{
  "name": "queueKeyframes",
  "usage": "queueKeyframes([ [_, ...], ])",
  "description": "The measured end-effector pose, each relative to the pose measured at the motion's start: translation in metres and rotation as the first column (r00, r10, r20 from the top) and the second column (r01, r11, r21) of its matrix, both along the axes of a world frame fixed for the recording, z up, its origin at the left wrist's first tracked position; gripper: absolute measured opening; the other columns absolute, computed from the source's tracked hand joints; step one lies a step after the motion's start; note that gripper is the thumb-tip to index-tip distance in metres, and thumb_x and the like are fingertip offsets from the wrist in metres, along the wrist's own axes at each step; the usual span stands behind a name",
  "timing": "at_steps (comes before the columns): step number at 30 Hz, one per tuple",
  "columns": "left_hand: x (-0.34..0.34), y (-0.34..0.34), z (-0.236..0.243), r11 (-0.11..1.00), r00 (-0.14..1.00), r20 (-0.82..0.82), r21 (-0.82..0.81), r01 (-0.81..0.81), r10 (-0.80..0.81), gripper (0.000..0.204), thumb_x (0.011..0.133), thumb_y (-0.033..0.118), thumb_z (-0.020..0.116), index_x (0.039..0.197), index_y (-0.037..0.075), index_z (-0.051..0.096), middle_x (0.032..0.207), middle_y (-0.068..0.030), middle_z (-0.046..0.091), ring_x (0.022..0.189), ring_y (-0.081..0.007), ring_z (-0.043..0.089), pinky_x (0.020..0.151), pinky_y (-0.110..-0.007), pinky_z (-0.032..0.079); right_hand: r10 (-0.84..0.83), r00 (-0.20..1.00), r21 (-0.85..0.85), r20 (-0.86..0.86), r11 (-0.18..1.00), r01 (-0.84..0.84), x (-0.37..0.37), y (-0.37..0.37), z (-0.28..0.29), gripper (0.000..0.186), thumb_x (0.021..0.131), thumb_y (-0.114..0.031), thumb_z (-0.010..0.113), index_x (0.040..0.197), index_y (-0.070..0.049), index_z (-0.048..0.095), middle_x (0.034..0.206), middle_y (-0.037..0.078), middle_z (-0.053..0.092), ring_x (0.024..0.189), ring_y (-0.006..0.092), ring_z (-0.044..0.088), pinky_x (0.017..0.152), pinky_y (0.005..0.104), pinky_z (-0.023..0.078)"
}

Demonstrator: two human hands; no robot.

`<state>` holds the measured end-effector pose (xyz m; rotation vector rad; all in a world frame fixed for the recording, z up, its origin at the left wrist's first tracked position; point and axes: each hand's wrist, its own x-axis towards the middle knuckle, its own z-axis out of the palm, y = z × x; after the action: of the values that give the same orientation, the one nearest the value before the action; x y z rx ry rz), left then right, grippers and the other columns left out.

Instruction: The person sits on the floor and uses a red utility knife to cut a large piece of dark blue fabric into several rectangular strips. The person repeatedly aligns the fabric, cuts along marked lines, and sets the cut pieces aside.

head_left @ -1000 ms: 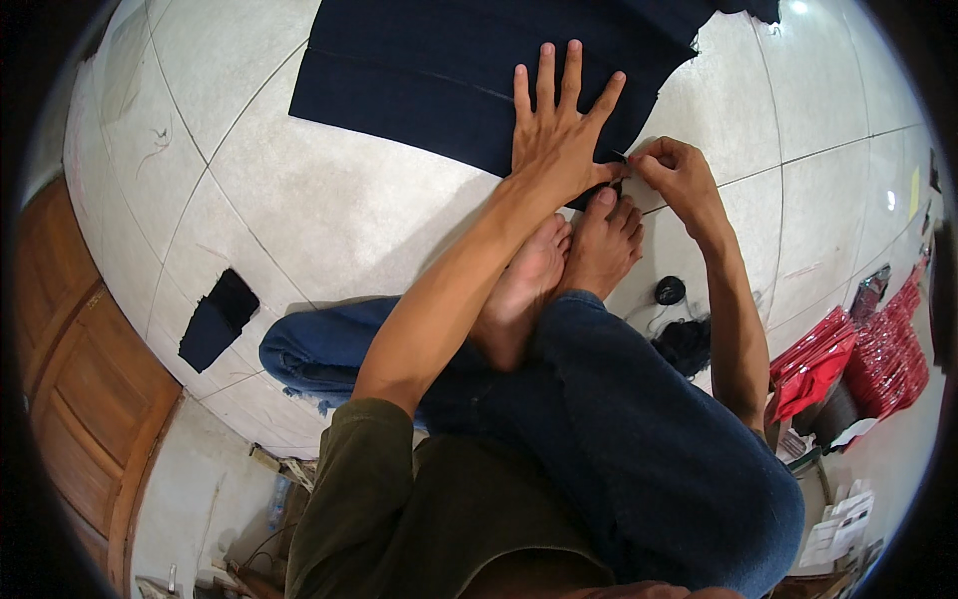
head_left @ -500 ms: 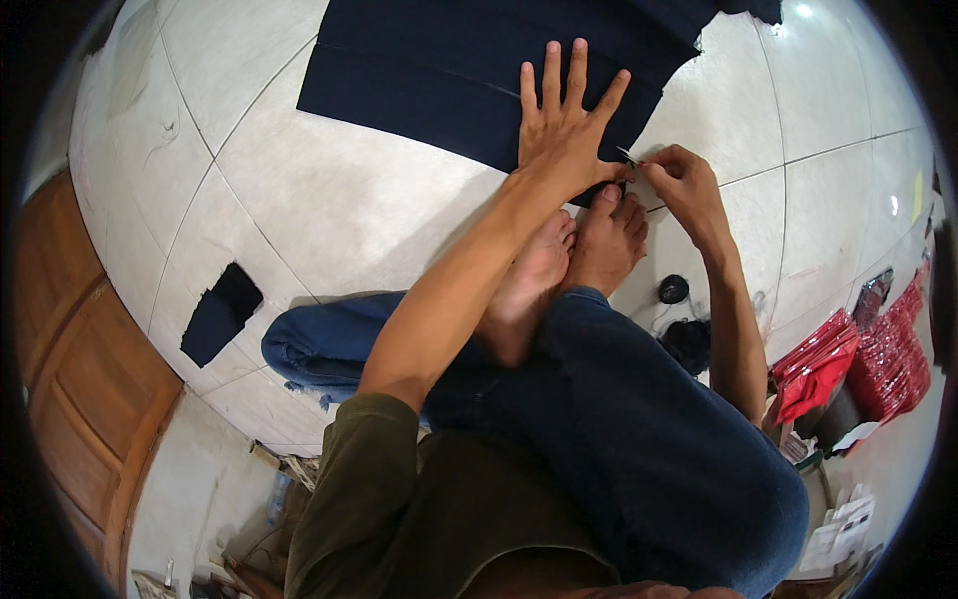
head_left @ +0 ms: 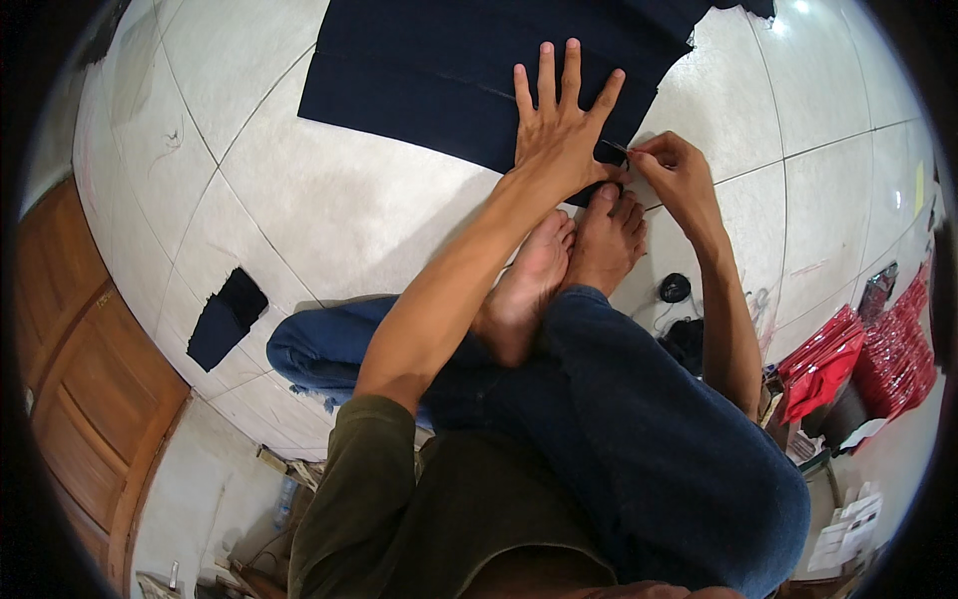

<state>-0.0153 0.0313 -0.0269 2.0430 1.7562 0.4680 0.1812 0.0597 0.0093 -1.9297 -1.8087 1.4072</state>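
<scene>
A large dark navy cloth (head_left: 419,85) lies on the tiled floor ahead of me. My left hand (head_left: 561,138) presses flat on its right part, fingers spread. Close by the left thumb, at the cloth's right edge, my right hand (head_left: 677,168) pinches a small thin pointed tool (head_left: 614,147), whose exact kind is too small to tell. Its tip reaches over the cloth. My bare feet (head_left: 602,240) rest at the near corner of the cloth, and a dark bit of it shows between the toes and the left thumb.
A small dark cloth scrap (head_left: 228,317) lies on the floor at left, near a wooden door (head_left: 90,379). Right of my feet sit a black thread ball (head_left: 675,289) and a dark tangle (head_left: 685,339). Red plastic packages (head_left: 823,359) lie at far right.
My right hand has moved slightly up and left, and the pointed tool's tip now reaches a little further over the cloth. My left hand stays pressed in nearly the same place.
</scene>
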Motion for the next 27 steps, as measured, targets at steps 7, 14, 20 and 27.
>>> queueKeyframes([
  [7,-0.014,0.034,-0.004,0.888,0.947,-0.003,0.348,0.302,-0.321,0.033,0.087,0.025,0.075,0.120,0.029,0.074,0.134,-0.0008,0.060,0.125,-0.0256,0.053,0.102,-0.042,0.046,-0.104,0.868,0.675,0.485,0.676,-0.296,0.039,-0.018,0.008,0.022,0.084,-0.015,0.076,0.103,-0.006,0.070,0.100,0.012,0.066,0.095,0.0330,0.063,0.085,0.0412,0.050],
  [14,-0.017,0.050,-0.011,0.920,0.949,0.163,0.336,0.203,-0.270,0.019,0.084,0.034,0.079,0.100,0.024,0.079,0.114,0.0034,0.066,0.107,-0.0222,0.054,0.091,-0.039,0.041,-0.050,0.996,0.353,-0.078,0.933,0.074,-0.020,-0.027,0.010,0.020,0.088,-0.018,0.079,0.099,-0.002,0.072,0.090,0.013,0.068,0.075,0.0264,0.067,0.070,0.0366,0.052],
  [20,-0.012,0.043,-0.020,0.933,0.904,0.423,0.345,-0.104,-0.056,0.021,0.084,0.035,0.082,0.093,0.016,0.079,0.107,0.0001,0.068,0.102,-0.0219,0.062,0.089,-0.039,0.048,0.039,0.999,0.226,0.025,0.973,-0.044,-0.018,-0.023,-0.007,0.023,0.088,-0.020,0.080,0.099,-0.001,0.073,0.088,0.013,0.067,0.078,0.0279,0.068,0.070,0.0381,0.052],
  [27,-0.011,0.040,-0.022,0.935,0.879,0.474,0.293,-0.202,0.042,0.022,0.084,0.032,0.083,0.092,0.013,0.078,0.106,-0.0016,0.067,0.100,-0.0224,0.065,0.088,-0.039,0.052,-0.127,0.980,0.215,-0.154,0.964,0.158,-0.029,-0.021,0.001,0.026,0.094,-0.023,0.076,0.101,0.001,0.072,0.090,0.011,0.073,0.068,0.0156,0.065,0.062,0.0310,0.049],
])
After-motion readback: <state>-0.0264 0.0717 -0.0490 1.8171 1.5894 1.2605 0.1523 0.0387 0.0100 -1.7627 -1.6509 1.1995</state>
